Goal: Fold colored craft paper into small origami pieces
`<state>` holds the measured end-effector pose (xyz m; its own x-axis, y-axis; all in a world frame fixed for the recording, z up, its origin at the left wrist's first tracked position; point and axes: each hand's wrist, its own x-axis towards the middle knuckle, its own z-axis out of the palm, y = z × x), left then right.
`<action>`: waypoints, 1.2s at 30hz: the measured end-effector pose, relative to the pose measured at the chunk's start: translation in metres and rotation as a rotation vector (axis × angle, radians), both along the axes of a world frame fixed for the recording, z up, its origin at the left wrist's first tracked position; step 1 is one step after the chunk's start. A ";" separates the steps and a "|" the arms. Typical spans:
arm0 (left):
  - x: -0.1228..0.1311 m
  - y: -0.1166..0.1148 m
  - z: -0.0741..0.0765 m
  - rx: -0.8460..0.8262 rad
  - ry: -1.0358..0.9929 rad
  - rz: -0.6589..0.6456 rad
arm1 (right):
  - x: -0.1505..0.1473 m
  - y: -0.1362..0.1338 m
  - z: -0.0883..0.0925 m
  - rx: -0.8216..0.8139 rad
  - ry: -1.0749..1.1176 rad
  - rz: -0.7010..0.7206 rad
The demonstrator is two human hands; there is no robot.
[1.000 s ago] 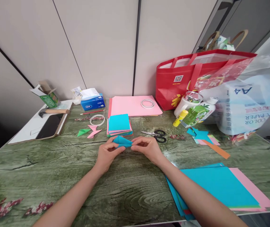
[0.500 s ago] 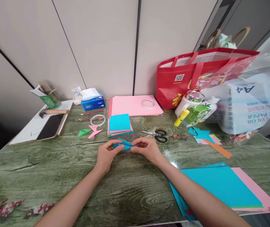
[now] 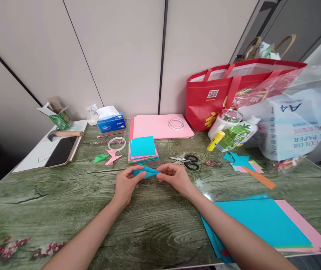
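Observation:
A folded piece of blue paper [image 3: 148, 171] is held between my two hands, just in front of the stack of square papers [image 3: 142, 146]. My left hand [image 3: 127, 182] pinches its left end between thumb and fingers. At the pointed right end, my right hand [image 3: 174, 177] grips it with thumb and fingertips. Part of the paper is hidden behind my fingers. Black-handled scissors [image 3: 190, 161] lie beyond my right hand. Left of the stack are a pink folded paper piece [image 3: 113, 156] and a green folded one [image 3: 100, 158].
Large blue sheets [image 3: 261, 221] lie under my right forearm. Paper scraps [image 3: 240, 160], a glue stick [image 3: 216, 141], a red bag [image 3: 205, 101] and an A4 paper pack [image 3: 295, 123] stand right. Tape rolls [image 3: 117, 148], a tissue box [image 3: 111, 123], a phone [image 3: 61, 151] and a hammer [image 3: 68, 133] sit left.
Almost nothing differs. My right hand has shifted very slightly, and the blue paper stays between both hands. The whole view has moved a little.

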<state>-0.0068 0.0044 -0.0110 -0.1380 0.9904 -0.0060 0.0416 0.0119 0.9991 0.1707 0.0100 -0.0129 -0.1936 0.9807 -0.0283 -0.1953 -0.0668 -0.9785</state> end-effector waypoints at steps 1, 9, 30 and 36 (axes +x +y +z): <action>0.000 0.000 0.000 -0.002 -0.006 -0.001 | 0.000 0.000 0.001 0.005 -0.007 0.003; 0.000 0.002 -0.002 -0.032 -0.030 -0.022 | -0.001 0.001 -0.002 0.008 -0.036 0.010; 0.002 -0.001 0.010 0.043 -0.031 -0.101 | -0.004 0.000 0.003 0.001 -0.003 -0.020; 0.002 -0.004 0.016 -0.090 -0.050 -0.277 | 0.000 0.002 0.000 0.013 -0.022 -0.030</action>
<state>-0.0048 0.0005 0.0047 0.1405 0.9855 -0.0956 0.0069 0.0956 0.9954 0.1706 0.0122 -0.0127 -0.1631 0.9864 -0.0197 -0.1756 -0.0487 -0.9832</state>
